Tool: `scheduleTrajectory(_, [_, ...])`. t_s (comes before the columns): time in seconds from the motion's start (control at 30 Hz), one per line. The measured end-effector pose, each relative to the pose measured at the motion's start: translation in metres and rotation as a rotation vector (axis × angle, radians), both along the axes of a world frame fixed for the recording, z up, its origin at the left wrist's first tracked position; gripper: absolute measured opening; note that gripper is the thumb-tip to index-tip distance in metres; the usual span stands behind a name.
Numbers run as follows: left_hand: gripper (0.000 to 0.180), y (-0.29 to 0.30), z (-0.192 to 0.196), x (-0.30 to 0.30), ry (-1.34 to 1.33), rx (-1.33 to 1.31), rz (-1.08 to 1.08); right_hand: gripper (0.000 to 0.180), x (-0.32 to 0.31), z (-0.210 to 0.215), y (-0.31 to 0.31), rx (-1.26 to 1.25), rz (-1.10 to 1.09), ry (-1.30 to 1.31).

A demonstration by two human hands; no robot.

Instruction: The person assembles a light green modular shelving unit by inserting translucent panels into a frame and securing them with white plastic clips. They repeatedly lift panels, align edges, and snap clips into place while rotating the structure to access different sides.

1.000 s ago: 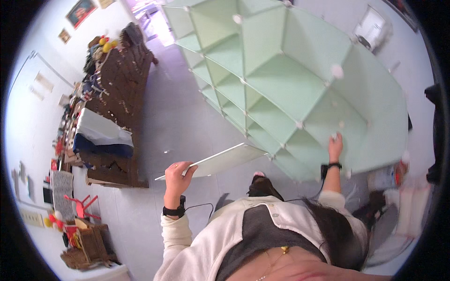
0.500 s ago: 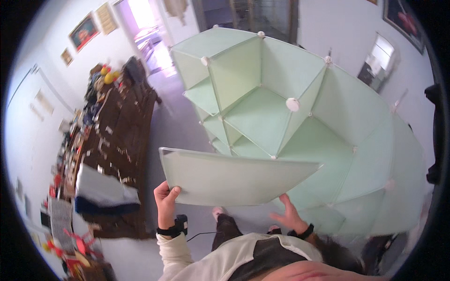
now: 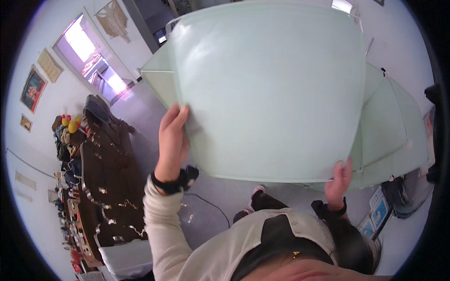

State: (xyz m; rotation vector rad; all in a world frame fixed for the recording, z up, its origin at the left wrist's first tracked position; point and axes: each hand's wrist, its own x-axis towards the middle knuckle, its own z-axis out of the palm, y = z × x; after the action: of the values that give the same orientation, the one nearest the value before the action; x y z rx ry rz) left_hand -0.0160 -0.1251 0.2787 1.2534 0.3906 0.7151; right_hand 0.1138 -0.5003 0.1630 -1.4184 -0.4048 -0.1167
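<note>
A large pale green square panel [image 3: 272, 89] fills the upper middle of the head view, raised and facing me. My left hand [image 3: 172, 140] grips its lower left edge, fingers spread up over the face. My right hand [image 3: 338, 179] pinches its lower right corner. Behind the panel stands a pale green modular shelf unit [image 3: 393, 136] made of like panels; most of it is hidden, with only its right side and a left corner showing.
A long dark wooden cabinet [image 3: 105, 187] cluttered with small objects runs along the left wall. Framed pictures [image 3: 32, 89] hang above it. A bright doorway [image 3: 89, 54] opens at upper left. A black cable [image 3: 211, 206] lies on the grey floor near my feet.
The panel has been lifted from a flat, low position to upright in front of me, now hiding most of the shelf unit. My right hand left the shelf and took the panel's corner.
</note>
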Motion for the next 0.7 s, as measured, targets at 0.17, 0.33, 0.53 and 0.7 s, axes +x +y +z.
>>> scheduleTrajectory(0.17, [0.041, 0.047, 0.074, 0.081, 0.432, 0.659, -0.524, 0.039, 0.028, 0.055, -0.006, 0.167, -0.317, -0.071])
scheduleTrajectory(0.33, [0.046, 0.101, 0.141, 0.137, 0.636, 1.171, -0.648, 0.041, 0.042, 0.081, -0.011, 0.283, -0.579, -0.018])
scheduleTrajectory(0.53, [0.101, 0.118, 0.212, 0.235, 0.211, 0.518, -1.014, 0.033, 0.065, 0.107, 0.021, -0.020, -0.786, -0.714])
scheduleTrajectory(0.7, [0.098, 0.123, 0.222, 0.260, -0.342, 0.141, -1.135, 0.028, 0.066, 0.108, 0.120, -0.257, -0.911, -0.852])
